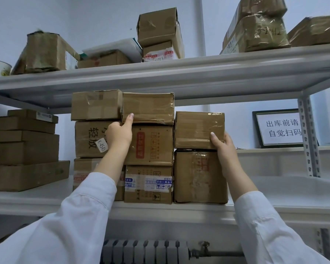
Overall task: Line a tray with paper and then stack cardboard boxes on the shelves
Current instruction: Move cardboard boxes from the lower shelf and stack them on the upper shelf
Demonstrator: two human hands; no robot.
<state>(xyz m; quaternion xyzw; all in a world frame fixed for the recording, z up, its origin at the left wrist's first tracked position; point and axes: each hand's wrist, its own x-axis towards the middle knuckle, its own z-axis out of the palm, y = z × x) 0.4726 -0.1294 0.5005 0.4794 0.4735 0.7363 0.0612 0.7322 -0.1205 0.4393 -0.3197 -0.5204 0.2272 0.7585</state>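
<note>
White middle shelf [294, 193], stacks well up along its front edge. Our left hand [120, 130] pinches the centre stack's top box [148, 108] at its lower corner, and our right hand [220, 143] clasps the right stack's top box [199, 129], fingers probably curled behind. No tray in sight, and room is left at the shelf's right end.

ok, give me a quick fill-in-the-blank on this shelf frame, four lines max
1. The right hand grips the top box of a stack ___ boxes high.
2. Both sleeves are ___.
3. The sign stands ___ of that stack.
4. Under the shelf is a ribbed grey ___.
Missing: two; white; right; radiator.
</note>
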